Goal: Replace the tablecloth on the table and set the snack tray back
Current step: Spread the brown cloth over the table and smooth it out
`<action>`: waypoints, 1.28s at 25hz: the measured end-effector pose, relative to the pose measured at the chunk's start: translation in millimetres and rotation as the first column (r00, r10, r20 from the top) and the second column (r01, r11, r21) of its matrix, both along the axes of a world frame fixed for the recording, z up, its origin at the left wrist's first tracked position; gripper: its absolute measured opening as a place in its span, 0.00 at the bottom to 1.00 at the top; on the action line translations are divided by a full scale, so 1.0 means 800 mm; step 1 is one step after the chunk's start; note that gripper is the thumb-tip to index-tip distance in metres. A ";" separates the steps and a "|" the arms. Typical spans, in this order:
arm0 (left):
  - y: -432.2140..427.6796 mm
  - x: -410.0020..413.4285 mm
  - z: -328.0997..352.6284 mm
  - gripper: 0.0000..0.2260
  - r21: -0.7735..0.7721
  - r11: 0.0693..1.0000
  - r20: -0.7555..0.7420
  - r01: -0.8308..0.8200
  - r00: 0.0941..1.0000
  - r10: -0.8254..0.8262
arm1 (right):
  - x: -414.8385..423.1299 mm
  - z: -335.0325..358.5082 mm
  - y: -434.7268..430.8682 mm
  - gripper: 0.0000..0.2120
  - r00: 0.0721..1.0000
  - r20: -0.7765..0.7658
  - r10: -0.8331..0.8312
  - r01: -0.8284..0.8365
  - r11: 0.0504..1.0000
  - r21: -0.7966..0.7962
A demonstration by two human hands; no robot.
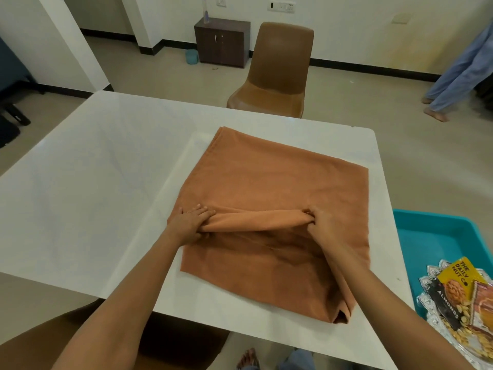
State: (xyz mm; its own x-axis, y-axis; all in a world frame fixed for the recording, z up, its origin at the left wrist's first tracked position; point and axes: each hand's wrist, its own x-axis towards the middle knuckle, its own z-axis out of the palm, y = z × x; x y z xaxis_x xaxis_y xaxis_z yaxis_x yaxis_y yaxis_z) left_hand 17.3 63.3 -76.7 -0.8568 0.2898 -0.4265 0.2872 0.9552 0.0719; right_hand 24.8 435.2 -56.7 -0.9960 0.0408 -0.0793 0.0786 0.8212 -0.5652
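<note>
Our left hand point(190, 225) and right hand point(321, 222) pinch a fold of the cloth point(280, 182) at frame centre; soft and limp, best gripped at its edges.

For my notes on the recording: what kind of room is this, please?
Probably an office break room or a meeting room, though a home is possible. A plain white table, a brown chair, a small dark cabinet and wall switch panels suggest it.

Silver patterned snack tray point(437, 303) cut off by right and bottom edges, teal plastic bin point(426, 231) cropped at right, standing person's blue trousers point(458, 73) cut above the knee, orange packet's point(484, 303) print unreadable
</note>
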 end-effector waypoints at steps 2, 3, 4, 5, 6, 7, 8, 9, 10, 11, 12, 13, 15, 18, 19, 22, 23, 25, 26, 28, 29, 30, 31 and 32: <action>0.006 -0.002 -0.003 0.28 0.018 0.997 -0.037 -0.073 0.997 0.074 | 0.029 -0.021 -0.030 0.25 0.985 -0.138 0.108 -0.087 0.985 0.147; 0.010 -0.003 -0.005 0.28 0.024 0.994 -0.066 -0.110 0.992 0.111 | 0.053 -0.031 -0.053 0.28 0.939 -0.190 0.286 -0.257 0.953 0.162; 0.012 -0.002 -0.008 0.28 0.021 0.990 -0.093 -0.137 0.986 0.138 | 0.077 -0.045 -0.079 0.31 0.839 -0.191 0.510 -0.482 0.859 0.175; 0.014 -0.001 -0.010 0.26 0.020 0.988 -0.121 -0.155 0.980 0.156 | 0.100 -0.054 -0.104 0.33 0.710 -0.114 0.695 -0.668 0.716 0.201; 0.016 0.000 -0.012 0.24 0.028 0.986 -0.152 -0.162 0.974 0.165 | 0.116 -0.057 -0.126 0.35 0.614 0.006 0.789 -0.775 0.602 0.195; 0.015 0.001 -0.015 0.22 0.036 0.987 -0.195 -0.156 0.968 0.160 | 0.124 -0.063 -0.141 0.36 0.569 0.108 0.815 -0.818 0.549 0.170; 0.014 0.001 -0.015 0.20 0.031 0.991 -0.264 -0.131 0.955 0.134 | 0.125 -0.072 -0.149 0.37 0.573 0.154 0.805 -0.817 0.547 0.180; 0.009 0.001 -0.012 0.17 0.024 0.994 -0.336 -0.105 0.936 0.107 | 0.123 -0.077 -0.151 0.38 0.594 0.169 0.787 -0.801 0.557 0.221; 0.003 0.002 -0.007 0.15 0.019 0.996 -0.372 -0.084 0.924 0.085 | 0.117 -0.083 -0.149 0.37 0.603 0.161 0.781 -0.790 0.558 0.252; -0.005 0.004 -0.002 0.13 0.009 0.997 -0.377 -0.072 0.924 0.070 | 0.115 -0.085 -0.145 0.34 0.600 0.142 0.787 -0.790 0.556 0.256; -0.013 0.007 0.002 0.13 0.007 0.998 -0.362 -0.068 0.930 0.066 | 0.115 -0.086 -0.140 0.30 0.598 0.126 0.791 -0.794 0.563 0.230; -0.023 0.010 0.005 0.13 0.007 0.998 -0.360 -0.062 0.931 0.061 | 0.117 -0.089 -0.136 0.26 0.594 0.105 0.798 -0.798 0.567 0.204; -0.040 0.018 0.012 0.16 -0.013 0.998 -0.370 -0.058 0.928 0.050 | 0.118 -0.088 -0.127 0.20 0.595 0.056 0.802 -0.791 0.572 0.218; -0.064 0.037 0.016 0.19 -0.033 0.990 -0.346 -0.137 0.931 0.117 | 0.096 -0.074 -0.092 0.17 0.577 -0.009 0.816 -0.763 0.544 0.349; -0.071 0.045 0.017 0.18 -0.029 0.980 -0.310 -0.196 0.934 0.177 | 0.084 -0.065 -0.070 0.15 0.567 -0.014 0.824 -0.759 0.529 0.380; -0.110 0.077 0.016 0.18 -0.091 0.923 -0.193 -0.375 0.916 0.353 | 0.059 -0.034 -0.014 0.14 0.745 0.060 0.665 -0.646 0.695 0.316; -0.124 0.089 0.016 0.19 -0.116 0.889 -0.186 -0.443 0.889 0.419 | 0.053 -0.033 0.010 0.16 0.875 0.031 0.484 -0.474 0.840 0.265; -0.149 0.109 0.007 0.20 -0.156 0.769 -0.099 -0.620 0.784 0.613 | 0.042 -0.035 0.059 0.07 0.974 0.158 0.164 -0.209 0.918 0.336; -0.161 0.116 0.004 0.19 -0.167 0.706 -0.064 -0.688 0.722 0.688 | 0.036 -0.034 0.081 0.05 0.980 0.187 0.069 -0.134 0.923 0.362; -0.192 0.116 -0.002 0.16 -0.163 0.570 -0.062 -0.805 0.585 0.809 | 0.029 -0.042 0.127 0.04 0.986 0.124 -0.115 0.051 0.903 0.426; -0.207 0.104 0.003 0.16 -0.190 0.536 -0.018 -0.823 0.549 0.836 | 0.028 -0.044 0.148 0.02 0.979 0.124 -0.161 0.079 0.863 0.499; -0.207 0.093 0.013 0.16 -0.155 0.585 0.045 -0.796 0.585 0.809 | 0.029 -0.039 0.160 0.06 0.937 0.202 -0.285 0.147 0.846 0.512; -0.196 0.093 0.025 0.14 -0.067 0.518 0.107 -0.853 0.510 0.853 | 0.034 -0.040 0.170 0.12 0.892 0.220 -0.395 0.245 0.831 0.500; -0.190 0.098 0.030 0.12 -0.081 0.468 0.125 -0.880 0.457 0.881 | 0.041 -0.039 0.169 0.18 0.841 0.206 -0.500 0.399 0.831 0.388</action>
State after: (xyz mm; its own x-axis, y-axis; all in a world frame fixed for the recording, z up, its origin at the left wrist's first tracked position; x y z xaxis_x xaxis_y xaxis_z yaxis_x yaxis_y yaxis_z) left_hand 95.9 -88.7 -53.1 -0.5910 -0.5878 -0.5525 -0.7189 0.6944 0.0301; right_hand 57.3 570.4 -87.8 -0.7928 0.5509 -0.2606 0.5998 0.7812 -0.1733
